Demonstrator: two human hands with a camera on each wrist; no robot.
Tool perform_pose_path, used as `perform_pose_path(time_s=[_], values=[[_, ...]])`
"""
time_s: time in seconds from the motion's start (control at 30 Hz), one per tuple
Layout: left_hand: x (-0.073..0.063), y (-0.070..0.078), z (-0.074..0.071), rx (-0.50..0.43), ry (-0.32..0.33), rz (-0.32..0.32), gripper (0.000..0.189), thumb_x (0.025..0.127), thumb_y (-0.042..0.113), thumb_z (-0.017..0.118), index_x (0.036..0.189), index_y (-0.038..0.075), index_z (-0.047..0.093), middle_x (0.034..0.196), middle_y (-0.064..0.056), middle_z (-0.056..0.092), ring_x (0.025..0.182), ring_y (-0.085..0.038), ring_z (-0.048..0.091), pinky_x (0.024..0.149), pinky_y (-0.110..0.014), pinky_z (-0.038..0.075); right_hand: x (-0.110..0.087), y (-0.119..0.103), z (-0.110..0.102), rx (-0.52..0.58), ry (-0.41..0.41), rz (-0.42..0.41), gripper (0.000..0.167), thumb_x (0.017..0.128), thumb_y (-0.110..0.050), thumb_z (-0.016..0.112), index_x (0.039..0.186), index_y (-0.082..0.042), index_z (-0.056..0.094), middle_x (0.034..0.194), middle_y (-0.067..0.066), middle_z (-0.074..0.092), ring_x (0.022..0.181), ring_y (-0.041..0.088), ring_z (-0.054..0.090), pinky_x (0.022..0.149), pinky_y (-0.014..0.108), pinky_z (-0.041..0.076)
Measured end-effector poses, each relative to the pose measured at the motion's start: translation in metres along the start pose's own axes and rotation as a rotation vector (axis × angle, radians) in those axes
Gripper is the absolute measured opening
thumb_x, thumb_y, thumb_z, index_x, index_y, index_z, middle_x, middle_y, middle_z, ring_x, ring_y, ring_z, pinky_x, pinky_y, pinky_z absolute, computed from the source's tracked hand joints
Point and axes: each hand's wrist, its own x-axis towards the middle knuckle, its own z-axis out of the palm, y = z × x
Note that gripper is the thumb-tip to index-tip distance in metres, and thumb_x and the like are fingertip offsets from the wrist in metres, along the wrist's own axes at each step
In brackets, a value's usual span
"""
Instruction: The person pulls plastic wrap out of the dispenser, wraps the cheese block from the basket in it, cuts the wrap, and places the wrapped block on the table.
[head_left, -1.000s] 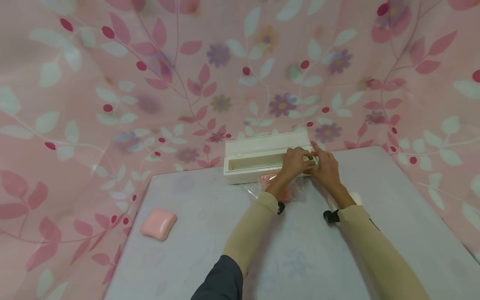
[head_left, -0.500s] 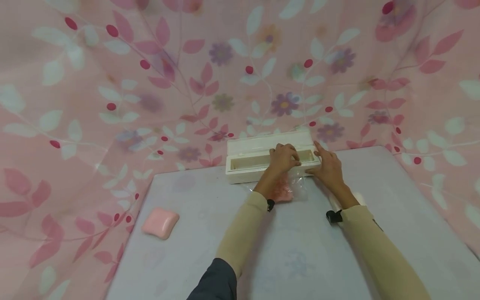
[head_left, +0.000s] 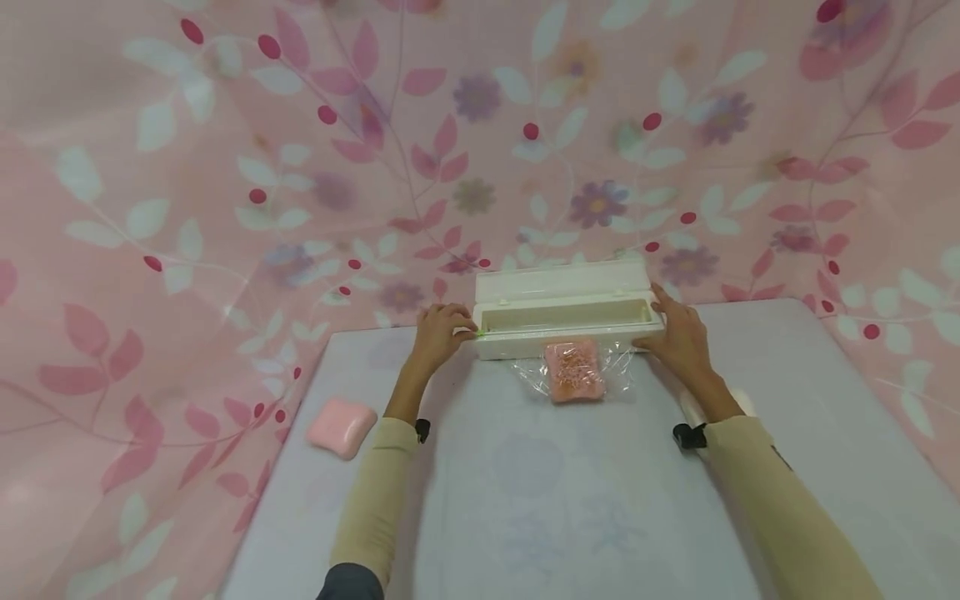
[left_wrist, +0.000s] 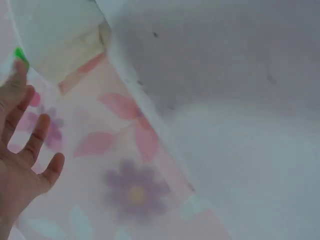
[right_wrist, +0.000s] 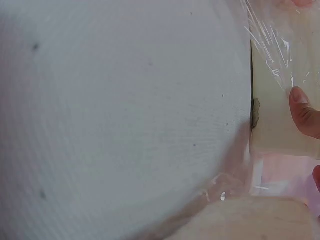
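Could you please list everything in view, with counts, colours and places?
Table: one, pale, lower centre.
Long lidded box: one, white, open, at table's far edge.
Small piece: one, green, box's left end.
Speckled block: one, pink, in front of box.
Plastic film: one piece, clear, either side of block.
Pillow-shaped object: one, pink, table's left side.
Partly hidden object: one, white, table's right side.
Floral backdrop: one, pink, behind table.
Sleeves: two, mainly beige, left and right.
Wrist devices: two, black, at sleeve ends.
Left hand: one, touching the small piece.
Right hand: one, gripping box's right end.
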Motion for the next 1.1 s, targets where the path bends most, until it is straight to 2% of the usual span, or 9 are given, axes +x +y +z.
perform_pose_path(time_s=[0.17,0.4,0.57,0.63,0.7,0.8,0.87,0.97,1.1], values=[[0.003,0.001,-0.009,-0.005,-0.039,0.062,0.005,0.084,0.014,0.078,0.089,0.015,0.079,0.109,-0.003,0.066,0.106,-0.03,0.054,0.091,-0.059,0.042,0.0,-0.001,0.0,-0.004,0.002,-0.017,0.11,0.064,-0.015,0.093,0.155,-0.02,0.032,0.13,0.019,0.06,0.115,0.048,0.046,0.091,0.065,0.032],[-0.003,0.016,-0.008,-0.003,-0.081,-0.105,0.01,0.087,0.014,0.075,0.097,0.013,0.077,0.104,-0.003,0.068,0.096,-0.031,0.059,0.081,-0.05,0.047,-0.001,-0.005,-0.004,-0.03,-0.007,-0.037,0.105,0.064,-0.014,0.092,0.153,-0.019,0.035,0.127,0.021,0.06,0.112,0.048,0.047,0.085,0.065,0.036],[-0.013,0.046,-0.009,-0.009,0.012,-0.163,0.012,0.088,0.015,0.075,0.099,0.01,0.074,0.096,-0.007,0.069,0.085,-0.029,0.064,0.069,-0.045,0.052,-0.002,-0.006,-0.004,-0.056,-0.035,-0.042,0.101,0.067,-0.015,0.091,0.152,-0.018,0.037,0.127,0.021,0.059,0.112,0.049,0.047,0.083,0.066,0.038],[-0.016,0.062,-0.01,-0.083,0.034,-0.217,0.011,0.091,0.018,0.072,0.088,0.007,0.072,0.082,-0.007,0.066,0.071,-0.025,0.062,0.059,-0.04,0.051,-0.002,-0.007,-0.005,-0.073,-0.042,-0.042,0.098,0.067,-0.015,0.09,0.151,-0.017,0.038,0.129,0.021,0.058,0.113,0.049,0.047,0.083,0.065,0.038],[-0.02,0.078,-0.008,-0.18,0.026,-0.305,0.026,0.094,0.027,0.068,0.076,0.008,0.067,0.069,-0.004,0.061,0.059,-0.02,0.057,0.05,-0.034,0.046,-0.002,-0.009,-0.005,-0.081,-0.056,-0.04,0.095,0.068,-0.017,0.09,0.149,-0.016,0.04,0.132,0.021,0.056,0.115,0.049,0.046,0.084,0.065,0.039],[-0.025,0.097,-0.002,-0.289,-0.057,-0.473,0.048,0.095,0.048,0.06,0.068,0.009,0.057,0.058,0.0,0.049,0.051,-0.015,0.046,0.045,-0.029,0.037,-0.004,-0.012,-0.006,-0.088,-0.081,-0.038,0.087,0.072,-0.019,0.088,0.146,-0.012,0.044,0.137,0.023,0.051,0.117,0.05,0.045,0.086,0.065,0.039],[-0.028,0.106,0.006,-0.323,-0.123,-0.551,0.057,0.09,0.061,0.06,0.077,0.005,0.059,0.062,-0.001,0.049,0.053,-0.014,0.045,0.046,-0.029,0.036,-0.006,-0.015,-0.007,-0.089,-0.094,-0.034,0.082,0.074,-0.02,0.086,0.144,-0.009,0.045,0.139,0.024,0.049,0.116,0.051,0.045,0.086,0.066,0.039],[-0.03,0.114,0.021,-0.409,-0.185,-0.611,0.075,0.083,0.066,0.066,0.106,-0.005,0.058,0.078,-0.01,0.057,0.064,-0.018,0.051,0.052,-0.032,0.04,-0.008,-0.018,-0.008,-0.092,-0.111,-0.021,0.078,0.077,-0.021,0.085,0.142,-0.006,0.046,0.139,0.025,0.047,0.116,0.051,0.045,0.088,0.065,0.038],[-0.03,0.121,0.041,-0.615,-0.145,-0.668,0.086,0.077,0.056,0.078,0.127,-0.005,0.043,0.1,-0.017,0.059,0.084,-0.024,0.055,0.067,-0.037,0.047,-0.01,-0.018,-0.007,-0.089,-0.12,0.0,0.075,0.078,-0.02,0.082,0.142,-0.005,0.046,0.139,0.025,0.046,0.12,0.049,0.045,0.092,0.063,0.038]])
